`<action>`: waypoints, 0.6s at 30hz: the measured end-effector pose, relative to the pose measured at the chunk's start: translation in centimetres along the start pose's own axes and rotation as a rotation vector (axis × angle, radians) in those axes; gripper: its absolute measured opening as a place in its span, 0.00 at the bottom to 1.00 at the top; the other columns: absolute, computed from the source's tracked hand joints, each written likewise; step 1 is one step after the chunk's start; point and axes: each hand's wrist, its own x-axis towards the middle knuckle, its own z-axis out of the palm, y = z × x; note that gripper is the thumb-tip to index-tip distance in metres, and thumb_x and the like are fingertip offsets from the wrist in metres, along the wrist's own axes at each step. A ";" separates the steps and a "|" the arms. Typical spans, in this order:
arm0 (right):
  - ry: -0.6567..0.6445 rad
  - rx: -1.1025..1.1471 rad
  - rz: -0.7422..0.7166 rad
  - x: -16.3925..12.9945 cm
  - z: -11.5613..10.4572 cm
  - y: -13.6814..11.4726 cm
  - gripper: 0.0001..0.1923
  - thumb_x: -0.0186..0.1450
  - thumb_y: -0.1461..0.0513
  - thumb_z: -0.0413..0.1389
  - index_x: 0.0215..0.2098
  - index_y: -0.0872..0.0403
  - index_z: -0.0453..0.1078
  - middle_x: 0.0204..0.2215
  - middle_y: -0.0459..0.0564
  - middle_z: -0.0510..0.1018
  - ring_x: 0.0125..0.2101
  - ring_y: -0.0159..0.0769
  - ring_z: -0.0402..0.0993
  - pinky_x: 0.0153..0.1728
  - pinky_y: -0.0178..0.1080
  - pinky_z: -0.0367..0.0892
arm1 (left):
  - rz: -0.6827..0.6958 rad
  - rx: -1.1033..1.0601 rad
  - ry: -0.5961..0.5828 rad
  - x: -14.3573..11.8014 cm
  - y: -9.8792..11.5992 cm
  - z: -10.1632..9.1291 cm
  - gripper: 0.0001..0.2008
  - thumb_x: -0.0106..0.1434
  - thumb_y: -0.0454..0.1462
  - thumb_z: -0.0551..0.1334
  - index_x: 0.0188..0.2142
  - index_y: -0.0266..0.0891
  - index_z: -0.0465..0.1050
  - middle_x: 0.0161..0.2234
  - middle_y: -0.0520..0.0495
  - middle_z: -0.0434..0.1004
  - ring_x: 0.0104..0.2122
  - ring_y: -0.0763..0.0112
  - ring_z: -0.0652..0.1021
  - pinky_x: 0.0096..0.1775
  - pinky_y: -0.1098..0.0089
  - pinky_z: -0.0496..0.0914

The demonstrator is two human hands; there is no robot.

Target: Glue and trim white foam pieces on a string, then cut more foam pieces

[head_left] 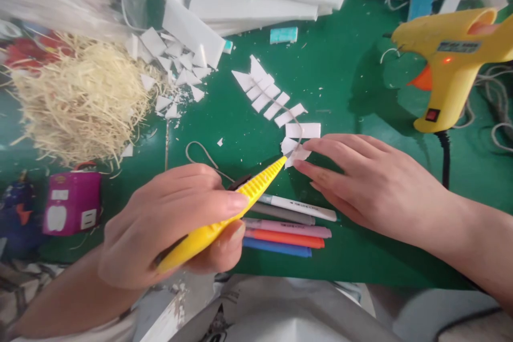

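The left hand (176,224) gripped a yellow utility knife (224,208), fingers clenched around its handle, the tip touching a small white foam piece (294,152) on the green counter (344,80). The right hand (372,187) lay with fingers released, fingertips pinning that piece.

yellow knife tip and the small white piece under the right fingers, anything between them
Nothing visible. The yellow knife in the left hand has its tip right at the small white piece, which the right hand fingers press down. A thin string crosses the piece.
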 end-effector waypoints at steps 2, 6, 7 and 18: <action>-0.001 -0.001 0.000 0.0 0.0 0.0 0.15 0.71 0.70 0.54 0.53 0.60 0.78 0.50 0.61 0.83 0.50 0.50 0.81 0.46 0.48 0.80 | 0.001 -0.033 -0.024 -0.2 0.6 -0.1 0.33 0.67 0.31 0.64 0.66 0.64 0.68 0.40 0.55 0.85 0.32 0.60 0.82 0.34 0.52 0.82; 0.001 -0.001 0.004 -0.1 0.0 0.0 0.15 0.71 0.70 0.54 0.53 0.61 0.78 0.51 0.62 0.83 0.51 0.50 0.81 0.46 0.48 0.80 | -0.002 0.079 0.002 -0.2 1.2 -0.1 0.34 0.66 0.30 0.64 0.66 0.65 0.67 0.38 0.58 0.84 0.34 0.62 0.82 0.35 0.53 0.81; -0.002 0.001 0.004 -0.1 0.0 0.0 0.15 0.71 0.70 0.54 0.53 0.61 0.78 0.51 0.62 0.83 0.51 0.49 0.81 0.47 0.48 0.80 | 0.008 0.091 -0.007 -0.2 1.3 0.0 0.34 0.66 0.30 0.63 0.67 0.65 0.66 0.38 0.58 0.84 0.34 0.62 0.82 0.35 0.53 0.81; -0.025 -0.006 0.009 0.0 -0.1 0.0 0.15 0.72 0.68 0.54 0.53 0.60 0.77 0.51 0.62 0.83 0.52 0.47 0.80 0.46 0.48 0.80 | 0.119 0.043 -0.087 0.3 0.3 -0.9 0.36 0.64 0.28 0.64 0.68 0.56 0.67 0.39 0.53 0.86 0.31 0.59 0.82 0.32 0.54 0.83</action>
